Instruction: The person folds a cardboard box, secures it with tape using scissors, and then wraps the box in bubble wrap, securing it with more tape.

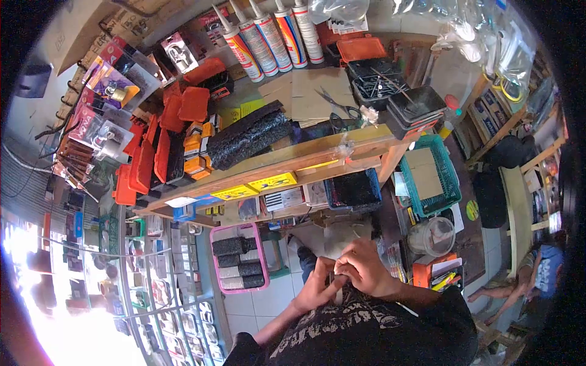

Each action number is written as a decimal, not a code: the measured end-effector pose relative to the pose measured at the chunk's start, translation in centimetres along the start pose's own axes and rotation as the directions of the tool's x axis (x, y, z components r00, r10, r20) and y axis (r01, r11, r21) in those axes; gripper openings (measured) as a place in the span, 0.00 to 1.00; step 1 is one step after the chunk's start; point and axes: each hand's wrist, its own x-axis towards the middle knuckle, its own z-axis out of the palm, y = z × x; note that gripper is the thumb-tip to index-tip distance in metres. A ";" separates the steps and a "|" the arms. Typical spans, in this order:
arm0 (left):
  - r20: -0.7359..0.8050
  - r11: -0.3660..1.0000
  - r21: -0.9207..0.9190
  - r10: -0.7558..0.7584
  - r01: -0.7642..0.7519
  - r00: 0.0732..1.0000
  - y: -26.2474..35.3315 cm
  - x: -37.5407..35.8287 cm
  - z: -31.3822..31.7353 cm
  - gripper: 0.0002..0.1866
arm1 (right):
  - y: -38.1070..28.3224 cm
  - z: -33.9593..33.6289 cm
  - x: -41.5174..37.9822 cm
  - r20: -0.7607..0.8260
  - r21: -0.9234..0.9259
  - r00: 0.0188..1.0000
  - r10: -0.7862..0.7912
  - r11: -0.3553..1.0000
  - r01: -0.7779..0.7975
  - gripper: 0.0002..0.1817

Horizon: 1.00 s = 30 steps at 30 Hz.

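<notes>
Close in front of my black printed shirt, my left hand (317, 287) and my right hand (368, 268) meet with curled fingers. The fingertips of both pinch together around something small, partly whitish, that I cannot make out. Beyond them stands a wooden shelf with a dark blue basket (353, 190) on its lower level. To the left of my hands, a pink-rimmed tray (267, 271) holds black and grey rolled pieces. On the right side, nearest my right hand, are a clear round jar (431, 236) and an orange box (436, 268) with pens or tools.
Scissors (337, 105) lie on cardboard on the upper shelf, near several sealant tubes (267, 44) and a black bin of screws (378, 85). A teal basket (430, 177) rests at the right. Glass display shelving (177, 287) stands left. Another person (531, 274) is at the far right.
</notes>
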 end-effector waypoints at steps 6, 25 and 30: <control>0.024 0.987 -0.091 -0.132 0.134 0.991 0.3 -0.2 0.6 0.12 | -0.7 -0.7 0.6 -0.028 -0.013 0.998 0.051 0.999 -0.052 0.05; -0.083 0.992 -0.064 -0.118 0.113 0.989 3.6 -1.1 0.9 0.12 | 1.8 -7.6 10.1 -0.200 0.128 0.977 0.073 0.991 -0.048 0.11; -0.061 0.980 -0.082 -0.187 0.182 0.980 3.6 -1.6 1.6 0.11 | 9.3 -9.5 21.1 -0.323 -0.526 0.919 -0.228 0.850 0.026 0.11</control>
